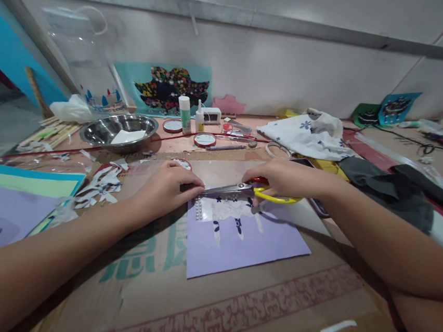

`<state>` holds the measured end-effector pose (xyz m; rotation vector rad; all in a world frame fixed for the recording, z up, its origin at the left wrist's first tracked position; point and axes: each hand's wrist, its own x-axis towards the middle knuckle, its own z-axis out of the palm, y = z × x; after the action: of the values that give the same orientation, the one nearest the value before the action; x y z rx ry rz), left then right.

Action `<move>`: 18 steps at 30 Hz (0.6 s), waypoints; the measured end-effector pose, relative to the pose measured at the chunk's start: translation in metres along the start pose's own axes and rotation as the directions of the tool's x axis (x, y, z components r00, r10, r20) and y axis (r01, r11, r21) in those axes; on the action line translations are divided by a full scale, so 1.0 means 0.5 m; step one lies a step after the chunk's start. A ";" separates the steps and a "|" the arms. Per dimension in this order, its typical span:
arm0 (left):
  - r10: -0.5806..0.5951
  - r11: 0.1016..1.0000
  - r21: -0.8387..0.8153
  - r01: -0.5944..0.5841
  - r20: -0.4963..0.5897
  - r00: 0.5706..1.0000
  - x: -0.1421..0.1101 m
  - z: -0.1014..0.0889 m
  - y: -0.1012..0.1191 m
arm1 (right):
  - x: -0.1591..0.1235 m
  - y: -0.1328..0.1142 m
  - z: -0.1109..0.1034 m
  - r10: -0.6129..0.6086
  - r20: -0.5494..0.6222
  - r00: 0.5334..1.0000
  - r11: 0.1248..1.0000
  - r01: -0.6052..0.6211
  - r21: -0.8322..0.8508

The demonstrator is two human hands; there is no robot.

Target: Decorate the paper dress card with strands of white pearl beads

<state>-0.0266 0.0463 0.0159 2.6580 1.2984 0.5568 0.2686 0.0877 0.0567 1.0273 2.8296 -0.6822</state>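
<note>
My right hand (273, 179) is wrapped round a pair of scissors (277, 196) with yellow and red handles. The steel blades point left and look nearly closed. My left hand (170, 184) pinches the top edge of a clear sheet of pearl stickers (202, 209), right at the blade tips. The sheet lies over a sheet of purple paper (244, 252). White fabric cut-outs with dark blue flowers (238, 227) show on the paper. My left fingertips partly hide the pinched edge.
A flattened cardboard sheet (145, 310) lies under the work. Behind it are a steel bowl (99, 129), a glue stick (184, 114), a small glue bottle (199, 119) and flowered cloth (306, 132). Coloured papers (17, 209) and white scraps (102, 186) lie to the left.
</note>
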 end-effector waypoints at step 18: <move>-0.058 0.998 0.010 0.058 -0.014 0.998 0.002 0.004 0.008 | -0.021 0.045 -0.046 0.200 -0.139 0.970 0.970 -0.216 -0.114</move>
<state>-0.0223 0.0447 0.0153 2.6204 1.3808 0.5624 0.2932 0.1064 0.0706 1.3637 2.7675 -0.4232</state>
